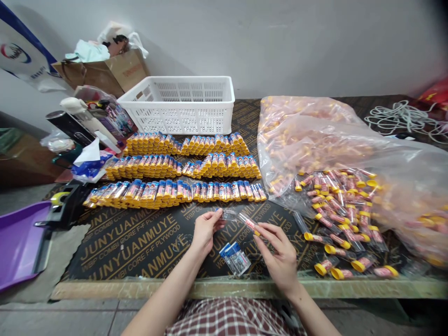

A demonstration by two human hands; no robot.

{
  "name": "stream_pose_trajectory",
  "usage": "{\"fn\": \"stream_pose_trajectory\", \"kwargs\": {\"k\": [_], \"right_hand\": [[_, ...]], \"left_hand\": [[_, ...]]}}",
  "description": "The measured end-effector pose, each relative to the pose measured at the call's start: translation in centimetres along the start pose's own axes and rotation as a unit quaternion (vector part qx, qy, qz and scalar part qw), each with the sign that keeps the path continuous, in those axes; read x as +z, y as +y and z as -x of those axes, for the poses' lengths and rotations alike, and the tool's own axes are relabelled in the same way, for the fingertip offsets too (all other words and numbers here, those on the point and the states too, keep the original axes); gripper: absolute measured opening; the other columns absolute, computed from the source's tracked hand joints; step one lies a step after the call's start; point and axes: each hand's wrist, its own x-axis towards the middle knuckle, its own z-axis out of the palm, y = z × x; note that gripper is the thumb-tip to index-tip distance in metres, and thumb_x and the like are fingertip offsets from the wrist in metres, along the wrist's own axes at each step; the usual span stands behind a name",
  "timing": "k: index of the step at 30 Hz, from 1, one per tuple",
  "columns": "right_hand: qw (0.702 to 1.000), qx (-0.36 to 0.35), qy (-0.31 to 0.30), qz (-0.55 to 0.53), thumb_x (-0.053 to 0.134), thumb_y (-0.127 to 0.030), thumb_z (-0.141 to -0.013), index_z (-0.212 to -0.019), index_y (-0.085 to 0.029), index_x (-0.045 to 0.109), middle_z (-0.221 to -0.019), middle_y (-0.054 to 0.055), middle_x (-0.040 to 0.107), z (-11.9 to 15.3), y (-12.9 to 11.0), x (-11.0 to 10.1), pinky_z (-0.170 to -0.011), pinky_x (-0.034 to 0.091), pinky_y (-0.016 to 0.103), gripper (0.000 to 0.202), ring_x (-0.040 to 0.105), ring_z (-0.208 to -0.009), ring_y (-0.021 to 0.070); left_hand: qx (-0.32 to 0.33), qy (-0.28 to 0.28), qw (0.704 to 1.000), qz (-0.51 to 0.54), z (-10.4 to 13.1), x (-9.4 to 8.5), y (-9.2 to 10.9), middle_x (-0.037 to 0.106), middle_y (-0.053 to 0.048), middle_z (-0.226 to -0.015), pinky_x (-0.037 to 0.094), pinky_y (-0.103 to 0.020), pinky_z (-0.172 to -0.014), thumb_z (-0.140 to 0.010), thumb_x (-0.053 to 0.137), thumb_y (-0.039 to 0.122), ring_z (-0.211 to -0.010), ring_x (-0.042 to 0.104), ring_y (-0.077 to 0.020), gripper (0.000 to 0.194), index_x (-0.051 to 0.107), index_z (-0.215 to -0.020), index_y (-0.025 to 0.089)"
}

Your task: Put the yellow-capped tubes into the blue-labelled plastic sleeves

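Note:
My left hand [207, 229] pinches a small piece of clear plastic film [229, 214] over the board. Just to its right, my right hand [278, 252] grips a clear tube with a yellow end and a red-and-white label [249, 223]; the yellow end lies at my fingers. The film and the tube's far end are close together, and I cannot tell if they touch. Between my forearms lies a small stack of flat blue-topped printed sleeves [235, 258]. Loose yellow-ended tubes [345, 210] are heaped to the right of my right hand.
Rows of blue-and-yellow tubes [175, 191] stretch across the board, before a white plastic basket [177, 114]. A large clear bag [308, 126] of tubes spreads at the right. A tape dispenser [66, 205] and purple dustpan [21, 242] are left. White cord [402, 116] lies far right.

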Motion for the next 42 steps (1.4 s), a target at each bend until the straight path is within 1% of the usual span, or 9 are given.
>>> {"fn": "stream_pose_trajectory", "kwargs": {"k": [6,11,14,16,18,20,25,38,42], "right_hand": [[0.995,-0.008,-0.097,-0.034,0.049,-0.012,-0.087,-0.116,-0.032,0.063,-0.109,0.006,0.061,0.0,0.0,0.7,-0.087,0.051,0.036,0.038,0.06,-0.1,0.0201],[0.994,-0.039,-0.105,-0.019,0.049,-0.008,-0.083,-0.126,-0.034,0.054,-0.102,0.005,0.057,0.0,0.7,1.2,-0.083,0.052,0.034,0.05,0.059,-0.095,0.0187],[0.991,-0.062,-0.115,0.005,0.055,-0.008,-0.075,-0.136,-0.033,0.04,-0.118,0.008,0.05,-0.5,1.0,1.2,-0.094,0.048,0.042,0.068,0.053,-0.111,0.0243],[0.988,-0.065,-0.142,-0.007,0.057,-0.008,-0.07,-0.141,-0.032,0.031,-0.137,0.01,0.038,-1.0,1.1,0.9,-0.101,0.042,0.048,0.079,0.042,-0.125,0.0288],[0.98,-0.059,-0.184,-0.042,0.056,-0.008,-0.066,-0.143,-0.03,0.024,-0.147,0.009,0.026,-1.5,1.0,0.7,-0.103,0.04,0.049,0.086,0.036,-0.131,0.0304],[0.97,-0.053,-0.225,-0.071,0.053,-0.007,-0.064,-0.144,-0.028,0.022,-0.148,0.009,0.027,-1.8,1.0,0.5,-0.104,0.04,0.047,0.089,0.037,-0.131,0.0292],[0.965,-0.048,-0.24,-0.098,0.052,-0.005,-0.06,-0.142,-0.026,0.025,-0.137,0.009,0.044,-1.6,0.9,0.5,-0.103,0.042,0.043,0.089,0.046,-0.125,0.0264],[0.969,-0.041,-0.206,-0.133,0.05,-0.005,-0.058,-0.142,-0.025,0.024,-0.136,0.01,0.045,-1.0,0.8,0.8,-0.101,0.045,0.041,0.09,0.051,-0.12,0.0254],[0.972,-0.074,-0.209,-0.074,0.052,-0.007,-0.06,-0.141,-0.024,0.026,-0.137,0.009,0.046,-2.9,2.0,0.2,-0.103,0.042,0.042,0.087,0.049,-0.123,0.0259]], "left_hand": [[0.048,-0.05,0.998,-0.005,0.8,0.7,-0.2,0.066,-0.001,-0.067,0.05,-0.022,-0.06,-0.061,0.077,0.044,-0.062,0.059,-0.0104,0.036,0.065,-0.071,0.012],[-0.001,-0.124,0.992,0.007,2.0,1.3,0.4,0.068,-0.001,-0.072,0.05,-0.024,-0.061,-0.056,0.082,0.034,-0.061,0.061,-0.0112,0.039,0.063,-0.082,0.013],[-0.045,-0.174,0.983,-0.029,2.5,1.3,0.3,0.069,-0.004,-0.072,0.049,-0.024,-0.06,-0.055,0.083,0.034,-0.059,0.061,-0.0113,0.041,0.065,-0.083,0.01],[-0.07,-0.207,0.974,-0.059,2.7,1.2,0.1,0.068,-0.005,-0.07,0.048,-0.023,-0.059,-0.057,0.082,0.035,-0.058,0.06,-0.0109,0.039,0.067,-0.082,0.009],[-0.082,-0.232,0.966,-0.077,2.9,1.1,-0.2,0.068,-0.004,-0.069,0.047,-0.022,-0.058,-0.058,0.082,0.035,-0.056,0.059,-0.0102,0.036,0.068,-0.079,0.009],[-0.087,-0.248,0.961,-0.085,3.1,1.1,-0.5,0.067,-0.003,-0.068,0.046,-0.021,-0.056,-0.06,0.081,0.035,-0.056,0.059,-0.0101,0.033,0.068,-0.078,0.01],[-0.094,-0.258,0.957,-0.094,3.4,1.2,-0.5,0.068,-0.005,-0.07,0.047,-0.022,-0.056,-0.06,0.08,0.036,-0.058,0.06,-0.0117,0.037,0.068,-0.082,0.01],[-0.097,-0.243,0.962,-0.084,4.2,1.8,-0.2,0.065,-0.004,-0.068,0.045,-0.023,-0.056,-0.056,0.082,0.037,-0.057,0.058,-0.0113,0.04,0.066,-0.079,0.01],[-0.055,-0.218,0.964,-0.143,3.4,1.0,-0.6,0.066,-0.006,-0.076,0.046,-0.026,-0.061,-0.063,0.075,0.044,-0.064,0.06,-0.0144,0.042,0.064,-0.089,0.013]]}}
